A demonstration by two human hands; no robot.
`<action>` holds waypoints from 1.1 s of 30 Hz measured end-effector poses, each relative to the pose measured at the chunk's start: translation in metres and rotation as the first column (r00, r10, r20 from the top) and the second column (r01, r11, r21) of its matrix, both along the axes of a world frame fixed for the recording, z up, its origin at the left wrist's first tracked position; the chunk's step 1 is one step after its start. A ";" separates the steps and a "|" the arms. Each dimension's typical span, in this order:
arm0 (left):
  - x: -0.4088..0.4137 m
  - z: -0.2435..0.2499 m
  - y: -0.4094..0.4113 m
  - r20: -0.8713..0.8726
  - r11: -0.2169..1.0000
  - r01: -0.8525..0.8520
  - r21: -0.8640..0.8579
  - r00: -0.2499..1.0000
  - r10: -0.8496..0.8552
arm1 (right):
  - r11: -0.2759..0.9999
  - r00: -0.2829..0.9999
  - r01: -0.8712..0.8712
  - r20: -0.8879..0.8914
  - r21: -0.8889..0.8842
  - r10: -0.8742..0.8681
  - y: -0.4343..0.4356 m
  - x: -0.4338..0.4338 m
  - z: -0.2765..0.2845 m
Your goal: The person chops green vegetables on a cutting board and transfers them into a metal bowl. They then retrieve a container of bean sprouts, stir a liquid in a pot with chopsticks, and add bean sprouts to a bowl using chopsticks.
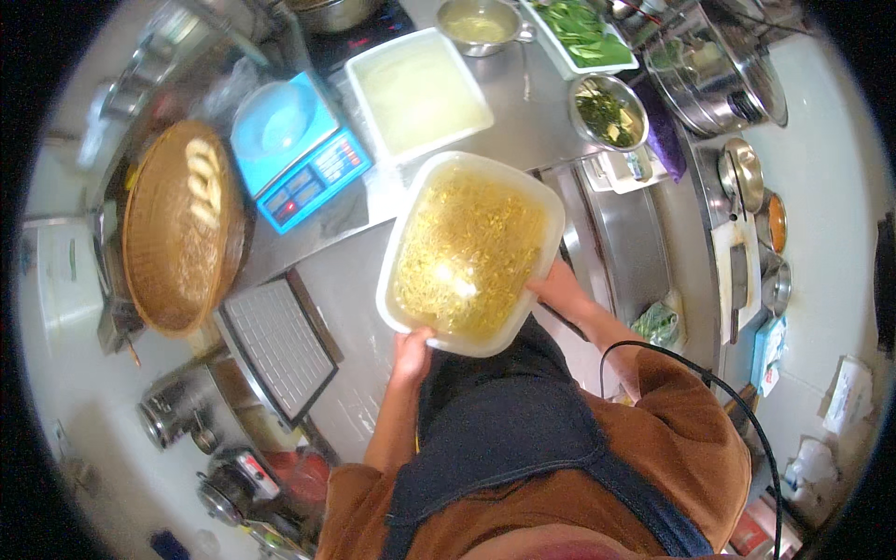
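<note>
A white plastic tub [472,343] is held in front of my dark apron [504,427]. It is full of yellow strands in liquid that look like bean sprouts [483,238], with light glinting off the surface. My left hand [413,352] grips the near left corner of its rim, thumb on top. On the opposite side, my right hand [560,287] holds the right edge, and most of its fingers are hidden under the tub. Just beyond, a second white tub [420,91] with pale cloudy contents rests on the steel counter [521,140].
A blue digital scale [301,154] stands left of the tubs, beside a round woven basket [168,238]. Farther right are a steel bowl of greens and pale cubes [609,112], a tray of green leaves [584,35] and a large steel pot [714,70]. A black cable [752,413] hangs near my right arm.
</note>
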State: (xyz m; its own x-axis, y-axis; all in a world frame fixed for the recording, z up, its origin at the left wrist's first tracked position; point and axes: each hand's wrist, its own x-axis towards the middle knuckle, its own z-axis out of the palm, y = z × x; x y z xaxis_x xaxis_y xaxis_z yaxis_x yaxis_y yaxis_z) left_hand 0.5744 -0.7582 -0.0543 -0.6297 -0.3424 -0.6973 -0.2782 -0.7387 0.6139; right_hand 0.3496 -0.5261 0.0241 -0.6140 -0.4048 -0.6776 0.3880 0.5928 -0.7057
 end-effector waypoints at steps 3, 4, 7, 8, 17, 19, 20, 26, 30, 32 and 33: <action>-0.055 0.011 0.009 -0.003 0.997 0.068 0.029 0.998 -0.068 | 0.937 0.959 0.233 0.220 -0.262 -0.177 0.043 -0.050 -0.015; -0.070 0.009 0.011 -0.012 0.996 0.090 0.030 0.996 -0.089 | 0.871 0.916 0.363 0.300 -0.330 -0.268 0.060 -0.077 -0.022; -0.112 0.004 0.017 0.007 0.988 0.157 0.002 0.988 -0.157 | 0.635 0.785 0.619 0.367 -0.462 -0.498 0.112 -0.173 -0.080; -0.126 0.013 0.021 -0.011 0.988 0.153 0.008 0.988 -0.153 | 0.598 0.698 0.716 0.350 -0.360 -0.625 0.111 -0.204 -0.086; -0.196 -0.010 0.037 0.004 0.976 0.212 0.042 0.977 -0.213 | 0.394 0.494 0.838 0.216 -0.378 -0.842 0.135 -0.327 -0.137; -0.206 -0.024 0.045 -0.053 0.971 0.234 0.055 0.972 -0.231 | 0.376 0.497 0.824 0.224 -0.423 -0.838 0.163 -0.344 -0.145; -0.210 -0.029 0.050 -0.065 0.974 0.208 0.088 0.977 -0.203 | 0.370 0.504 0.815 0.231 -0.446 -0.832 0.176 -0.351 -0.149; -0.254 -0.024 0.088 0.020 0.962 0.117 0.246 0.992 -0.126 | 0.547 0.683 0.683 0.159 -0.484 -0.712 0.214 -0.365 -0.149; -0.272 -0.034 0.111 0.016 0.980 0.003 0.201 1.000 -0.007 | 0.655 0.695 0.716 0.337 -0.240 -0.635 0.181 -0.318 -0.098; -0.277 -0.056 0.118 -0.021 0.987 0.007 0.162 1.000 -0.004 | 0.739 0.776 0.618 0.355 -0.267 -0.521 0.173 -0.289 -0.104; -0.285 -0.053 0.123 -0.008 0.977 -0.042 0.209 0.999 0.044 | 0.721 0.775 0.623 0.365 -0.304 -0.516 0.169 -0.275 -0.112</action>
